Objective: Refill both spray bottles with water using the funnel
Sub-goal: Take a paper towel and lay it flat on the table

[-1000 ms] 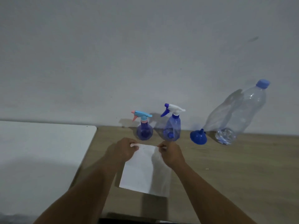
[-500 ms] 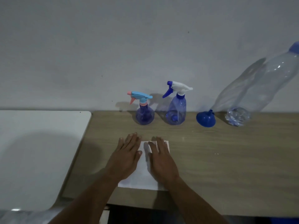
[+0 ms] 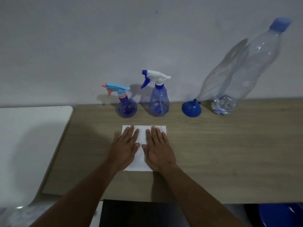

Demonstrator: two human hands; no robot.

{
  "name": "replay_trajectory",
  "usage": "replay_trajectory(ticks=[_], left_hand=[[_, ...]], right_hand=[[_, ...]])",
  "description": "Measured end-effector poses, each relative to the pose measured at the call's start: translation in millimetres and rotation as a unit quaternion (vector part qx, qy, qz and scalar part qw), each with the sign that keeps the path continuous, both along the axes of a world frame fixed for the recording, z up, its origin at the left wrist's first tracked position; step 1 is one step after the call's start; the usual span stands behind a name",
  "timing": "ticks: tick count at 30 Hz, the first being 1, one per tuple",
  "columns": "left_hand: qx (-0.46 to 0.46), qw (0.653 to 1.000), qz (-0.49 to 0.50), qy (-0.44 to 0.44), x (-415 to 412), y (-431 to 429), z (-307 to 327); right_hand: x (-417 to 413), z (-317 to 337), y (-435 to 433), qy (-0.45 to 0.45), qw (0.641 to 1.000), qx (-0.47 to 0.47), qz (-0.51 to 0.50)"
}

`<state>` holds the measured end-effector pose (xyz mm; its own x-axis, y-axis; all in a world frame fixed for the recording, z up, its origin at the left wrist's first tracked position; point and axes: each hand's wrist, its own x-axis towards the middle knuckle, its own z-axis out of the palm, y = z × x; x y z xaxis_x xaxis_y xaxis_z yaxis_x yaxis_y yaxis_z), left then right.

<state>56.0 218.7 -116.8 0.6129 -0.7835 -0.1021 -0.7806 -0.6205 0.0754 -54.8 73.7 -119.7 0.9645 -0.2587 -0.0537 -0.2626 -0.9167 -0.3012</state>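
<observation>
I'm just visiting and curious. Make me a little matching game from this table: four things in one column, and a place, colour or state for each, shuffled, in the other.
Things:
1. funnel
2. large clear bottle
3. white sheet
4. round spray bottle

Descriptions:
A. lies flat under the left hand and right hand
B. has a blue cap on
C. stands wide end down, spout up
D. has a pink nozzle tip

Pairs: 1-C, 2-B, 3-A, 4-D.

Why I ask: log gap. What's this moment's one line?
left hand, right hand: flat on paper | spray bottles: capped | funnel: inverted, untouched | water bottle: capped
</observation>
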Motion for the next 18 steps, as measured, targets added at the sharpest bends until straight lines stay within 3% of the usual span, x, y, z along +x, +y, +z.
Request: replay_trajectory(ticks=[18], left_hand=[[0.034, 0.999, -0.007, 0.025, -112.9, -190.7, 2.5]], right_hand=[[-111.5, 13.7, -198.5, 0.084, 0.995, -0.051, 0.018]])
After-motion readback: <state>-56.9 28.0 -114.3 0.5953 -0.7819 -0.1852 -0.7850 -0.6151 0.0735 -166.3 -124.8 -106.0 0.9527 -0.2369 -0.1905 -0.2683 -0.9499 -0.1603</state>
